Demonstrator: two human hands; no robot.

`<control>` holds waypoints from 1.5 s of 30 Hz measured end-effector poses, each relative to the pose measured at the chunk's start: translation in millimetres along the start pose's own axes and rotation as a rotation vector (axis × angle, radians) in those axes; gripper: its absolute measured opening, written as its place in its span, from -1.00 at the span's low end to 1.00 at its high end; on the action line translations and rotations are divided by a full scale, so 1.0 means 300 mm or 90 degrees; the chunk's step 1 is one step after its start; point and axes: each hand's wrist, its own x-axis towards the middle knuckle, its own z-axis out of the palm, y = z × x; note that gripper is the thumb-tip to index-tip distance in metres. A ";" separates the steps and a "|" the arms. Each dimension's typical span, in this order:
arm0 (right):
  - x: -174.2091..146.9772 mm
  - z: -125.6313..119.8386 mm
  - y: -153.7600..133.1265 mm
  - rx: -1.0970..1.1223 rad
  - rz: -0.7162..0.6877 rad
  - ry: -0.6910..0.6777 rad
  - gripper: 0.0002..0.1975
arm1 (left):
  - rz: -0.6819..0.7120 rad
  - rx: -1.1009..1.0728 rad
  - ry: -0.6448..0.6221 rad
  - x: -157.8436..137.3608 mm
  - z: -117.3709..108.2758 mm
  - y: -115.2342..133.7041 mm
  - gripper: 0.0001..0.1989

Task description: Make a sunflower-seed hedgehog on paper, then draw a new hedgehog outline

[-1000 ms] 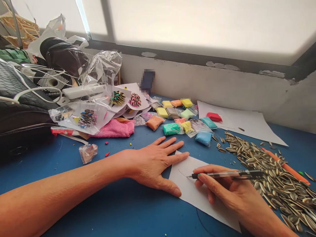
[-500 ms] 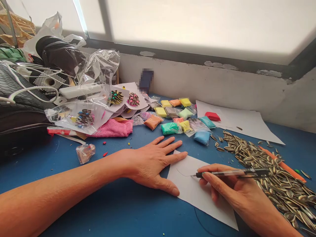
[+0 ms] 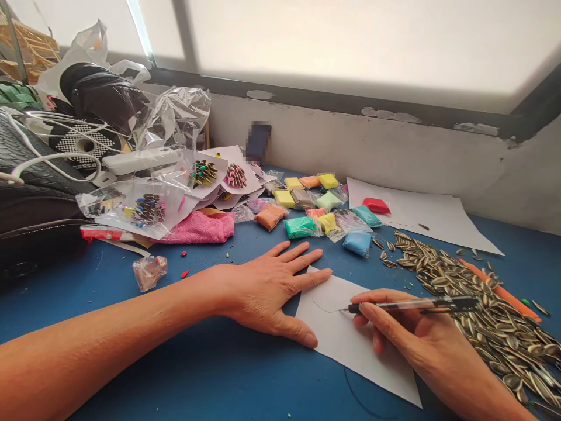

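A sheet of white paper [image 3: 337, 339] lies on the blue tabletop [image 3: 210, 374]. My left hand [image 3: 276, 289] is spread flat, its forefinger and thumb resting on the paper's left edge. In my right hand [image 3: 416, 330] is a black pen [image 3: 403, 305], gripped between thumb and fingers, its tip touching the paper. A thin curved line [image 3: 324, 307] runs on the sheet up to the pen tip. Right beside my right hand spreads a heap of striped sunflower seeds [image 3: 495, 333].
Small packets of coloured clay [image 3: 302, 227] lie beyond my hands. An orange stick [image 3: 504, 290] rests among the seeds. More white paper [image 3: 456, 225] is at the back right. On the left are a pink cloth [image 3: 201, 227], plastic bags [image 3: 175, 117] and a black bag [image 3: 39, 222].
Almost nothing differs. The whole view has shifted very slightly; both hands, the pen and the drawn line look the same.
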 end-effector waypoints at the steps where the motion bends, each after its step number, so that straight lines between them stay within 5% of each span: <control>1: -0.001 0.001 0.001 -0.002 -0.003 0.011 -0.55 | 0.000 -0.001 0.002 0.000 0.000 0.000 -0.01; 5: -0.010 0.016 -0.003 0.018 0.010 0.078 -0.56 | 0.002 -0.004 0.007 0.000 0.002 -0.002 -0.01; 37: -0.040 0.050 -0.018 0.022 0.038 0.177 -0.57 | 0.084 -0.007 0.005 -0.002 -0.009 0.016 -0.13; 45: -0.006 0.007 0.002 -0.087 -0.069 0.126 -0.57 | 0.073 0.005 -0.016 -0.001 -0.014 0.021 -0.12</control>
